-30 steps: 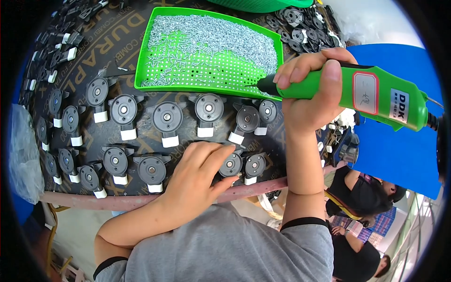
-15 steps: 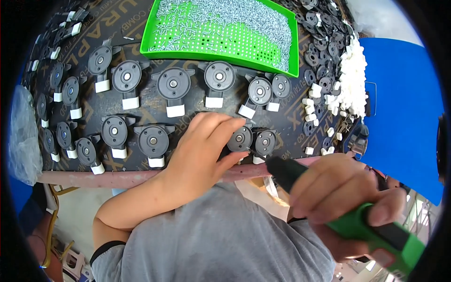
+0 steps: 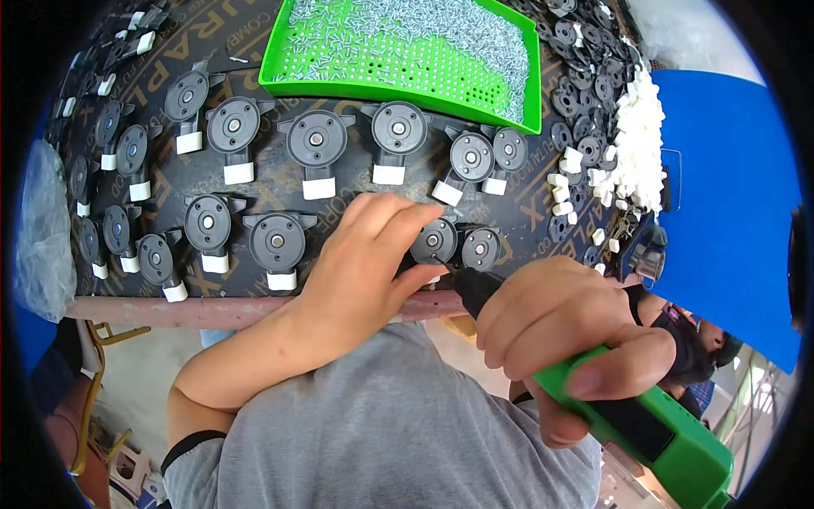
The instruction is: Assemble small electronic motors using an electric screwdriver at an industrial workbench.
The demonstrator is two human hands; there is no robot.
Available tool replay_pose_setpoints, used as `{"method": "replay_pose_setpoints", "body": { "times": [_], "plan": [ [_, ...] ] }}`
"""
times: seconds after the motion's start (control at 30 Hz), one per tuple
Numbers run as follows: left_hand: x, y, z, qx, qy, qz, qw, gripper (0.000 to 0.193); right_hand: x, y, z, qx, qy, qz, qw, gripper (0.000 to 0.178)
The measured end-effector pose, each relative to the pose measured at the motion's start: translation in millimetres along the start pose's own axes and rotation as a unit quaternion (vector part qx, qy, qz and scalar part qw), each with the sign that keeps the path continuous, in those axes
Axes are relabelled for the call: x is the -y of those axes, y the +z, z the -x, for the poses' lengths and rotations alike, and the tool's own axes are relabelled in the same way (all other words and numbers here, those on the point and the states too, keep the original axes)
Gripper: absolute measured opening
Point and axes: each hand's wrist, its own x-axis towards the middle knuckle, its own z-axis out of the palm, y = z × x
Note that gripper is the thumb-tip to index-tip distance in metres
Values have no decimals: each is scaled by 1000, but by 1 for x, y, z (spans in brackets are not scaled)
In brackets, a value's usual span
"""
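Observation:
My left hand (image 3: 356, 263) is closed round the side of a round black plastic part (image 3: 434, 243), its thumb near and its fingers on the far side. In my right hand (image 3: 564, 322) is a green electric screwdriver (image 3: 670, 441) with a black nose. Its thin bit reaches the near edge of the held part's disc; whether it sits in a hole or on a screw I cannot tell. Just right of it stands a similar black part (image 3: 481, 249). Several more such parts, with white blocks (image 3: 319, 188) on their lower ends, stand in two rough rows.
A green perforated tray (image 3: 398, 87) of small silvery screws lies at the back. On the right are piles of black discs (image 3: 585, 102) and white plastic blocks (image 3: 632, 144). A clear plastic bag (image 3: 47, 237) hangs at the left edge. Another person (image 3: 708, 339) is at the right.
My right hand has brought the screwdriver leftward, from over the right-hand part to the part in my left hand. The left hand keeps its grip. The whole view has shifted slightly.

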Motion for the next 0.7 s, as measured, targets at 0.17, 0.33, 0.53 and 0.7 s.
{"method": "replay_pose_setpoints", "body": {
  "times": [0.17, 0.33, 0.53, 0.7],
  "plan": [
    [-2, 0, -3, 6, -6, -11, 1000, 57, 4, 15, 4, -97, 22, 64, 993, 36],
    [-5, 7, -2, -4, 13, -32, 999, 59, 4, -17, -16, 11, -3, -3, 1000, 36],
    [-37, -10, -13, -40, -33, -303, 952, 89, 12, -44, -36, -226, -53, 56, 971, 39],
    [-22, -17, -23, -43, -42, -403, 913, 85, -57, -57, -60, -340, -25, 218, 915, 20]
  ]
}}
